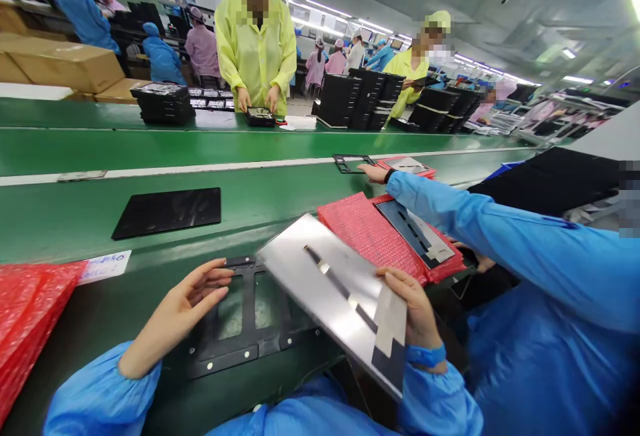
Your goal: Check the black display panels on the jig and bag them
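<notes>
My right hand [413, 303] grips the right edge of a silver-backed display panel [310, 276], which has dark strips and a pale patch on its back. The panel is tilted in the air above the bench. Beneath it a black frame [250, 353] with rectangular openings lies flat, its right part hidden by the panel. Near the frame's left side my left hand [187, 306] hovers, fingers apart, holding nothing. Farther back on the left rests a flat black panel [170, 213].
Red bubble-wrap bags [367, 229] lie at the right, one with another display panel [417, 233] on it. A co-worker's hand [374, 173] touches a small black frame [347, 164]. More red bubble wrap [35, 316] lies at the left. Black trays [340, 99] are stacked across the green bench [225, 146].
</notes>
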The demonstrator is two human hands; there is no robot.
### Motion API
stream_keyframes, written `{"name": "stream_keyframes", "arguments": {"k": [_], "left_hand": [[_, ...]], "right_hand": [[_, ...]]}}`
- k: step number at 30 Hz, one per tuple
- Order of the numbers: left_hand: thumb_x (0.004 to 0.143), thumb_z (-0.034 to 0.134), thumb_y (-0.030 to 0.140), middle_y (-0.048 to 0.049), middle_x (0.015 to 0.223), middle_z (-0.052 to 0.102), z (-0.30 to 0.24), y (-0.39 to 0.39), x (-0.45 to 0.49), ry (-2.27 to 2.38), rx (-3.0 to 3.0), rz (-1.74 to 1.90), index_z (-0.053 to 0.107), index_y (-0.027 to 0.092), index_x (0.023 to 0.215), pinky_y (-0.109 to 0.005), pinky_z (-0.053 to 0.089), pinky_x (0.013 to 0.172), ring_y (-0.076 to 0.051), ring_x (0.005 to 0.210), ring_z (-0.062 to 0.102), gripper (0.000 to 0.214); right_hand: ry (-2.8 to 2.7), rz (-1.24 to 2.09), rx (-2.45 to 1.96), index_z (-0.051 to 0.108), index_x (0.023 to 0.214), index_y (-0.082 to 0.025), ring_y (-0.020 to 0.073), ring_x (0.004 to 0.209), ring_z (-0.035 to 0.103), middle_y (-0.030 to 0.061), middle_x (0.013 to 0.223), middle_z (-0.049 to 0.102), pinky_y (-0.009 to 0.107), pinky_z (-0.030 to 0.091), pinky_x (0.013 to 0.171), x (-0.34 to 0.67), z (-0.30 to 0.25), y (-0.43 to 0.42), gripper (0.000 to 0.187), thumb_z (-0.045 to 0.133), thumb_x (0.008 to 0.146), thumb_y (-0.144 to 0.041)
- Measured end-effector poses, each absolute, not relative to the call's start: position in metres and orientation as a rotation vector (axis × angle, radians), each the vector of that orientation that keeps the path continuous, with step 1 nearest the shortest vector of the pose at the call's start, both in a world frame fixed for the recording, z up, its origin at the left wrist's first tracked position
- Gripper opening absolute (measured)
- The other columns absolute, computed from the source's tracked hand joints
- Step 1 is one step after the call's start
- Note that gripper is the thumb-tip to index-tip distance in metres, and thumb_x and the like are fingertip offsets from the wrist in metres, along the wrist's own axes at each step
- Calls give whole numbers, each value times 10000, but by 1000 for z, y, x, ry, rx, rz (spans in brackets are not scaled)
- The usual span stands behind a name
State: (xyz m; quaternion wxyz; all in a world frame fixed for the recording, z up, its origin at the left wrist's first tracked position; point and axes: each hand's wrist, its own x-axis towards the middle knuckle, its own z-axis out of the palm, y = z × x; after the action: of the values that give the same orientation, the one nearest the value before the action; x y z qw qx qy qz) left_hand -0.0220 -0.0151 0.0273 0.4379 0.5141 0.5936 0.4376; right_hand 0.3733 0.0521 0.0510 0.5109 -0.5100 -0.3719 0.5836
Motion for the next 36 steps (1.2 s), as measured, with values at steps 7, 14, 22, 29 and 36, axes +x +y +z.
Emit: {"name": "stream_keyframes", "arguments": {"k": [7,14,22,29,36], "left_hand": [[651,690,636,-20,1418,510,54,-26,-25,1211,1382,1314,508,464,1310,-469,419,1041,-305,1276,490,705],[640,721,574,-43,697,737,61,-30,-28,1656,1021,1163,728,204,677,-367,573,646,-263,685,685,372],[735,697,494,-60,900,762,60,-32,-15,1509,744,1253,726,184,987,-360,575,759,-268,840,706,401],[738,678,519,-55,844,762,57,-33,-12,1525,774,1199,734,180,863,-335,575,671,-276,826,705,365],[745,669,519,-45,808,757,62,-31,-13,1558,811,1166,722,174,815,-300,556,635,-254,780,700,356]], "right_hand": [[-782,2122,-1056,744,806,-142,119,566,611,54,715,718,191,455,506,296,18,36,260,766,646,-346],[-854,2701,-660,719,718,-67,150,429,591,145,612,688,187,370,309,290,4,46,897,281,746,-849],[-955,2394,-836,735,883,-118,189,549,683,127,722,734,235,503,434,279,-12,50,774,361,793,-790],[-789,2080,-798,713,991,-257,261,963,683,36,947,751,433,526,862,262,-6,59,417,673,740,-589],[-912,2026,-809,666,1115,-217,257,948,689,46,977,740,398,530,864,255,2,68,425,776,710,-284]]}}
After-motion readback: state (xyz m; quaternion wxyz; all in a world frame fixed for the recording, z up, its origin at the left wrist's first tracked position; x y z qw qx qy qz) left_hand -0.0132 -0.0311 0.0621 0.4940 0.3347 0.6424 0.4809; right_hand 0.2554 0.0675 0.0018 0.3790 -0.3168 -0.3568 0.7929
